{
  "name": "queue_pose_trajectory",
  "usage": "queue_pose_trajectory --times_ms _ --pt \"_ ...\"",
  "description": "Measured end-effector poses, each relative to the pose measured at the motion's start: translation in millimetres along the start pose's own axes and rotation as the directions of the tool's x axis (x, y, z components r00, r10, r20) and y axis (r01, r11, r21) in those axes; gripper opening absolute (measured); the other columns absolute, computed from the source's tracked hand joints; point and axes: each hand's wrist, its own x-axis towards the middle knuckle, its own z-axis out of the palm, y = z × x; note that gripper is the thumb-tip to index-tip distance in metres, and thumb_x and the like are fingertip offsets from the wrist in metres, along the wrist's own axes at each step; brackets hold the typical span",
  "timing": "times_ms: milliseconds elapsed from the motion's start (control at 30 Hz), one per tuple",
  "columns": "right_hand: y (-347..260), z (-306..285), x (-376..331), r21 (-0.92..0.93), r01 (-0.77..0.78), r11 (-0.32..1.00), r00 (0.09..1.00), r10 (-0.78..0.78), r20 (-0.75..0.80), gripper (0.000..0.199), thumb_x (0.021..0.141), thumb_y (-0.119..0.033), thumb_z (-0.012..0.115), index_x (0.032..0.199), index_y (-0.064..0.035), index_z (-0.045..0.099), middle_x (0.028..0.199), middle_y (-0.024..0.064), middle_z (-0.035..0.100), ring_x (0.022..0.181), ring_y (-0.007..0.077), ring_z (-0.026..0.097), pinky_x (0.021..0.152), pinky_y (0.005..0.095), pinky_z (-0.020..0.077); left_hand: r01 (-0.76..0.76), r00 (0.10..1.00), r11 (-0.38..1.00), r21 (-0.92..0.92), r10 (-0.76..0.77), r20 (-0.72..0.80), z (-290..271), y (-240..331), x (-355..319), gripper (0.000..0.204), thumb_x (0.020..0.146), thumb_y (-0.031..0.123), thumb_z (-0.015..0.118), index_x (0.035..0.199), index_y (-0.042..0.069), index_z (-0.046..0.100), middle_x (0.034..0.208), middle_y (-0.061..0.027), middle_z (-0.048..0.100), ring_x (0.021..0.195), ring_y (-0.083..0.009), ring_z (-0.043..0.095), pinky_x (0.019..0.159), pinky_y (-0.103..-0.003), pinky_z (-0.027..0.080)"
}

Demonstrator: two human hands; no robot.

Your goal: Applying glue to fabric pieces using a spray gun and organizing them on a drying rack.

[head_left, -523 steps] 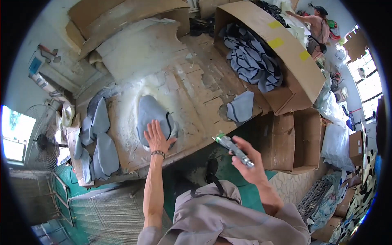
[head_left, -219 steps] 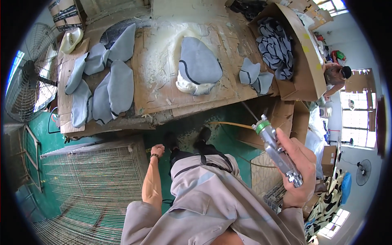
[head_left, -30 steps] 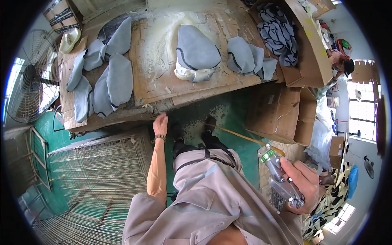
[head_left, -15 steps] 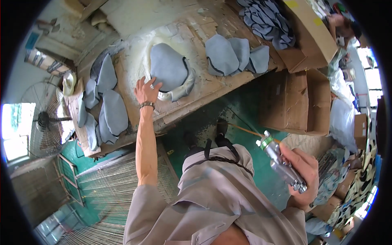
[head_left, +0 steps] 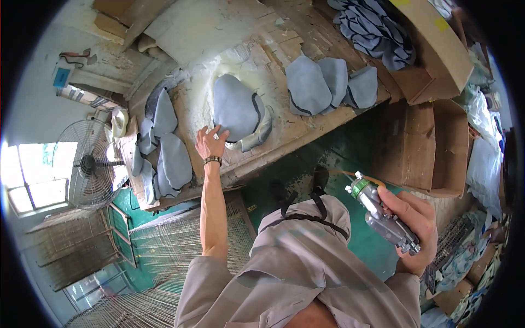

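My left hand [head_left: 211, 144] reaches to the bench with its fingers spread. Its fingertips touch the near left edge of a rounded grey fabric piece [head_left: 235, 109]. Under that piece's right side shows a pale, dark-edged form [head_left: 261, 131], only partly visible. Held well off to the right, away from the bench, is a metal spray gun [head_left: 377, 210] with a green ring near its nozzle. My right hand [head_left: 418, 224] is wrapped around it, and the nozzle points up and left toward the bench. A faint streak shows at the nozzle.
Grey pieces lie in an overlapping group [head_left: 175, 161] at the bench's left end and another [head_left: 308, 85] to the right. A cardboard box [head_left: 454, 60] holds a heap of grey pieces; another box [head_left: 407, 147] stands below. A fan [head_left: 87, 164] and wire racks [head_left: 186, 235] are at left.
The whole view has swung slightly, so the bench sits farther right in the picture. My left hand stays at the grey piece's edge, and my right hand keeps hold of the spray gun.
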Motion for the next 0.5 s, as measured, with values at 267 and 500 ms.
queue_pose_trajectory --times_ms 267,500 --pt "-23 9 20 -0.063 0.082 0.995 0.995 -0.084 -0.044 0.063 0.074 -0.01 0.078 0.135 0.0009 0.065 0.084 0.0125 0.068 0.068 0.0246 0.066 0.06 0.0345 0.051 0.121 0.903 0.298 -0.947 -0.43 -0.02 -15 -18 -32 0.051 0.091 0.001 0.07 0.141 0.001 0.062 0.144 -0.0136 0.063 0.135 -0.0249 0.056 0.111 -0.036 0.044" --pt "-41 20 25 -0.095 0.146 0.985 0.989 -0.144 0.025 0.065 0.074 -0.01 0.081 0.136 0.0029 0.064 0.08 0.01 0.065 0.067 0.0217 0.065 0.059 0.0328 0.0506 0.23 0.854 0.259 -0.938 -0.515 0.067 -15 -55 -112 0.04 0.09 0.0 0.069 0.13 0.001 0.069 0.127 -0.0082 0.07 0.113 -0.0177 0.063 0.099 -0.032 0.049"
